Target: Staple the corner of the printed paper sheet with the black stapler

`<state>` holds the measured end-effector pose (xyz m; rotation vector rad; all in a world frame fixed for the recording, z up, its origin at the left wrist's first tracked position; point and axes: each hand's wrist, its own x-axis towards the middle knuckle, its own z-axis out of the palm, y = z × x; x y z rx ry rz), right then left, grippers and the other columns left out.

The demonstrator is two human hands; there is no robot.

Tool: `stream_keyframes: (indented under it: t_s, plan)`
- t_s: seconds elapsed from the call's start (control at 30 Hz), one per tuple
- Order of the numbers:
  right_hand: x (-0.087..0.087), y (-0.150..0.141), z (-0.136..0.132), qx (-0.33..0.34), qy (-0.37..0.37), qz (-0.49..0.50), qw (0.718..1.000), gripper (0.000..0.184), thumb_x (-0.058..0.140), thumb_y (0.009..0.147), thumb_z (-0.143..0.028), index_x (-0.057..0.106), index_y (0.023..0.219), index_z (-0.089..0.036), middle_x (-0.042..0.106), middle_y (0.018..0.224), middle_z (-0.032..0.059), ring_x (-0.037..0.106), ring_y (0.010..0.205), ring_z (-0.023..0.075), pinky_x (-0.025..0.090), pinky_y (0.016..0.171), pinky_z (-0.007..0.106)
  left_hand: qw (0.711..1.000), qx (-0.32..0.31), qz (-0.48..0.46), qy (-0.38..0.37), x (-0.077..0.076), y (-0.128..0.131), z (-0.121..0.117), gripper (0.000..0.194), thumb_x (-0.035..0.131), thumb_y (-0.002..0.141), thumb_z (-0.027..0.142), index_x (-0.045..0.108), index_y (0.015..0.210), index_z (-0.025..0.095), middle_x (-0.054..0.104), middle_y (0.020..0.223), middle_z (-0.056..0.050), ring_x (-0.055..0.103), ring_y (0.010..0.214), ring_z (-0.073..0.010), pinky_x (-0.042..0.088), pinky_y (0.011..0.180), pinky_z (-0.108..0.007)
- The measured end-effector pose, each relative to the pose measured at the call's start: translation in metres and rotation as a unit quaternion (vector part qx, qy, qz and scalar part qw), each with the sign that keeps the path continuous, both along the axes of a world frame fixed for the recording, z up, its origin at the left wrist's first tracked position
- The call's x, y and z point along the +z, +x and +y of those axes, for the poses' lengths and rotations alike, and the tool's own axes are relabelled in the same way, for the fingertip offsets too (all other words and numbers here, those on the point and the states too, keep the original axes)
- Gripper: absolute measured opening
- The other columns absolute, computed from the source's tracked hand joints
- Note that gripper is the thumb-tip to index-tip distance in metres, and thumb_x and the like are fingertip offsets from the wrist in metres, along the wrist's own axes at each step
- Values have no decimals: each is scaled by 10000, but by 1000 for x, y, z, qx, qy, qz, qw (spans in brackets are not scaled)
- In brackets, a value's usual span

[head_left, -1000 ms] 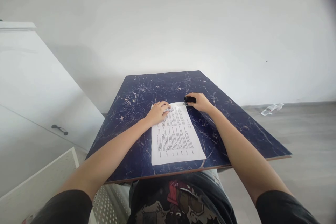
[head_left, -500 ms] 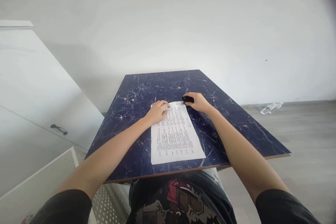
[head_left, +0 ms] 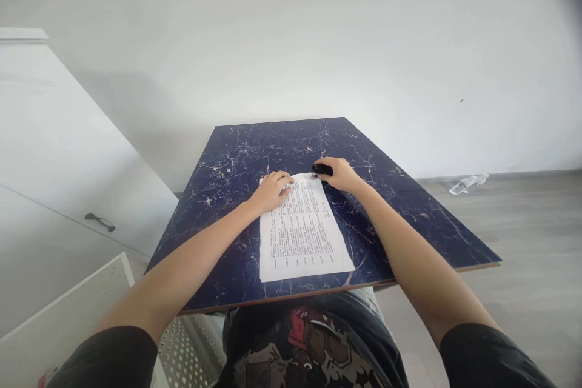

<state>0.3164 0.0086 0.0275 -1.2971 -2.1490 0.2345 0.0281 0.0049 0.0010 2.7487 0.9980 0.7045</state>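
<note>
Printed paper [head_left: 302, 230] lies on the dark blue marbled table [head_left: 227, 282], its near edge close to the table's front edge; I cannot tell how many sheets there are. My left hand [head_left: 271, 190] rests flat on the paper's upper left part, fingers stretched out. At the paper's far right corner, my right hand [head_left: 341, 174] is closed around a small black stapler [head_left: 322, 168]. The stapler's front end is over the corner of the paper. Its lower jaw is mostly hidden by the fingers and the sheet.
A white cabinet [head_left: 59, 151] with a dark handle stands to the left. Below it is a white perforated basket or rack [head_left: 182, 351]. A clear plastic item [head_left: 468, 183] lies on the grey floor at the right, by the pale wall [head_left: 291, 42].
My right hand has shifted slightly left with the stapler, further over the paper's corner. My left hand stays on the paper. The whole view has drifted a little.
</note>
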Motion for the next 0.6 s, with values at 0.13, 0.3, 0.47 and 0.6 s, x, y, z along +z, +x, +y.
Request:
stream_keyframes:
  t_s: [0.13,0.3,0.47,0.6]
  plan:
    - [7,-8,0,-29,22,54,998,344,567,965,-449,753,1134,-215,755,1135,97,684,1068,278,506,988,428,1000,2,3,3,-2,0,1,275,503,1005,242,643,1239,208,616,1299,-109,565,1170,-278,447,1045,-511]
    - [2,-25,11,-157,35,25,987,531,266,1065,-405,745,968,-197,734,1077,122,653,1063,278,467,965,413,1000,9,-3,6,-6,0,3,273,513,996,237,642,1234,208,627,1297,-102,571,1154,-278,454,1034,-507]
    - [-5,-36,15,-198,3,-83,977,578,220,1079,-404,741,926,-206,738,1103,135,631,1101,306,441,948,425,1000,-5,-9,7,-9,1,4,262,507,994,229,641,1216,195,625,1301,-102,566,1145,-273,447,1046,-491]
    - [-6,-35,15,-215,-8,-110,970,617,184,1091,-414,742,930,-206,745,1090,135,646,1071,310,441,928,417,1000,1,-4,3,-8,2,2,257,506,988,220,644,1204,198,622,1299,-107,561,1146,-280,444,1030,-492]
